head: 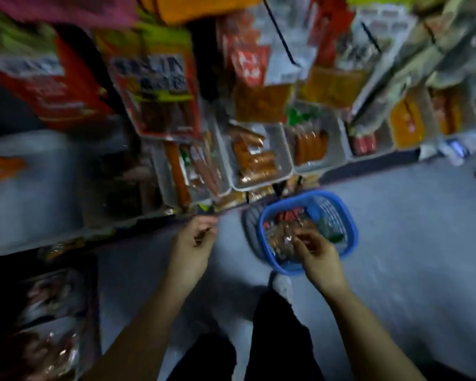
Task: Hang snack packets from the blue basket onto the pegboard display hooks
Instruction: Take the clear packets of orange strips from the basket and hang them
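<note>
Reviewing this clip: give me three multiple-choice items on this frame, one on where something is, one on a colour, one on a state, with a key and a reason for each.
1. Where does the basket stand?
A. On the floor in front of the shelf trays
B. On a shelf among the trays
C. In the person's left hand

2. What colour is the basket?
A. Red
B. Blue
C. White

3. What is the right hand doing?
A. Hanging a packet on a hook
B. Resting on the floor
C. Reaching into the basket among the snack packets

Key:
1 A: its rim sits on the grey floor just below the white trays.
2 B: the rim and slatted wall are plainly blue.
3 C: its curled fingers are over the packets inside the rim; blur hides whether it grips one. The left hand is apart, beside the basket.
</note>
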